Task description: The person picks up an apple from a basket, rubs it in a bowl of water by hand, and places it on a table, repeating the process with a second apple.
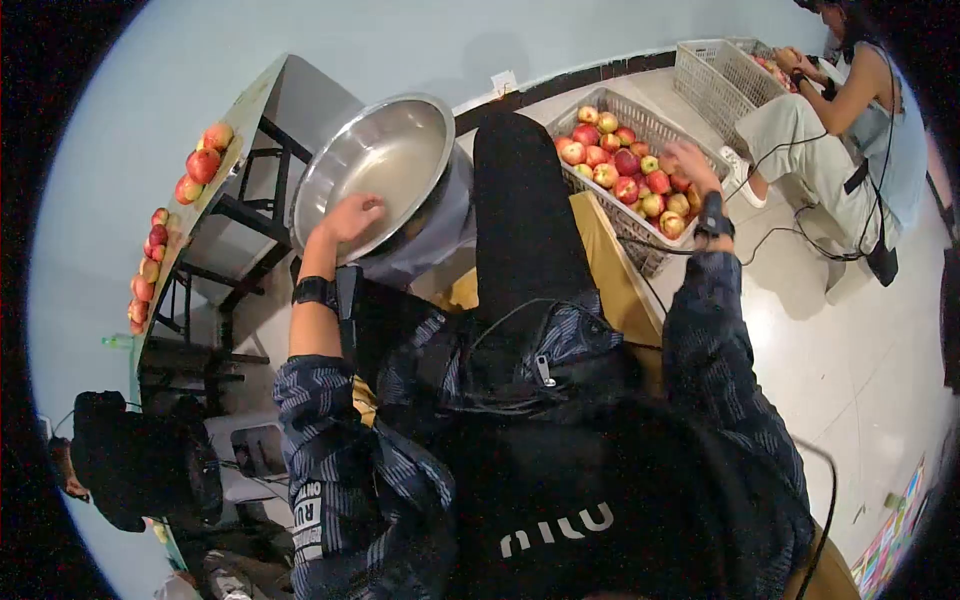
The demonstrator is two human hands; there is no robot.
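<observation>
Your left hand (352, 215) is on the near rim of a big shiny metal bowl (385, 150). The fingers are bent over the edge and grip it. The bowl is tipped up on its side, so its open inside faces you. It is in front of you on the left, just past your left knee. Your right hand (688, 160) reaches into a grey crate (660, 127) in front of you on the right. The crate is full of red and yellow apples (612, 165). Your right hand lies on top of the apples at the far side of the pile, with its fingers bent down. You cannot tell if they have an apple or only touch the pile. You wear a dark band (313, 291) on your left wrist and a dark strap (714, 222) on your right wrist. Your black trouser leg (525, 210) is between the bowl and the crate. On the far left, more apples (200, 165) lie along a table (245, 110). At the top right another person (850, 120) sits by a second crate (715, 70) and has fruit in their hands. A black cable (790, 235) runs over the pale floor (860, 340) near that person. At the bottom left is someone in a black cap (130, 470).
</observation>
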